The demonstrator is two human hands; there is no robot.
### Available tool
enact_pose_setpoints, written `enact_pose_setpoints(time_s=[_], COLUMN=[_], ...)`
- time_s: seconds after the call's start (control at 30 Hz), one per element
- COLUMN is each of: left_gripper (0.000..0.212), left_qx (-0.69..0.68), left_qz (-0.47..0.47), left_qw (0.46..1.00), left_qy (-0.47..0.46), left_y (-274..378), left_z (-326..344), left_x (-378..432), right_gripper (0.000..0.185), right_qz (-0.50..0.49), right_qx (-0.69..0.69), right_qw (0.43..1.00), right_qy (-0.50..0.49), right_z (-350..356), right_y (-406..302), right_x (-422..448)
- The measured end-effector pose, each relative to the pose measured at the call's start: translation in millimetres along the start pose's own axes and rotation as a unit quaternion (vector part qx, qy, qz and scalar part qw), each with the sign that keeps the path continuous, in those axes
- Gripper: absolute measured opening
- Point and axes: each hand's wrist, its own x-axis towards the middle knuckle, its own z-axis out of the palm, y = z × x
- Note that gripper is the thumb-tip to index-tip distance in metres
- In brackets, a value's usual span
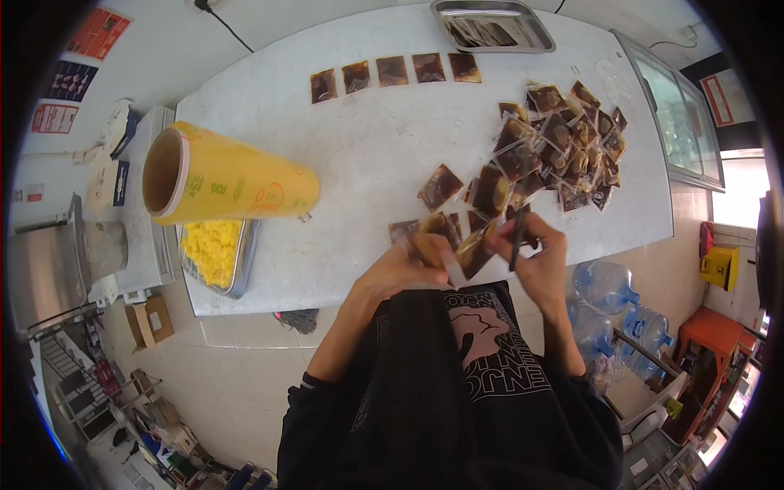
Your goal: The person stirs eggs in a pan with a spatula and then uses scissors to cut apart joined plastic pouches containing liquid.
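Near the table's front edge, my left hand pinches a clear plastic packet of brown contents at its left side; it is blurred. My right hand holds a thin dark tool, its kind not clear, and its fingertips touch the top right of the held packet. Several like packets lie just beyond my hands, one of them a loose packet. A large heap of packets lies at the right. Farther back, several packets lie side by side in a row.
A large yellow film roll lies at the left, beside a metal tray of yellow food. A steel tray with flat pieces stands at the back. Glass-doored cabinet stands right; large water bottles stand on the floor.
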Motion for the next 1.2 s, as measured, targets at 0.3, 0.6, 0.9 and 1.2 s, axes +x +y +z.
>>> enact_pose_setpoints(time_s=[0.3,0.6,0.9,1.2], left_gripper=[0.023,0.041,0.044,0.058], left_qx=[-0.152,-0.079,-0.039,0.012], left_qz=[0.136,0.151,0.163,0.135], left_qw=[0.952,0.960,0.967,0.978], left_qy=[0.228,0.221,0.193,0.155], left_y=[26,26,34,33], left_z=[1,18,33,37], left_x=[1,4,6,9], right_gripper=[0.035,0.043,0.042,0.038], right_qz=[-0.012,0.069,0.048,0.064], right_qx=[0.044,0.138,0.140,0.155], right_qw=[0.982,0.933,0.952,0.968], right_qy=[-0.185,-0.326,-0.267,-0.186], right_z=[-9,22,23,32], right_y=[41,17,15,13], right_x=[-39,-51,-50,-56])
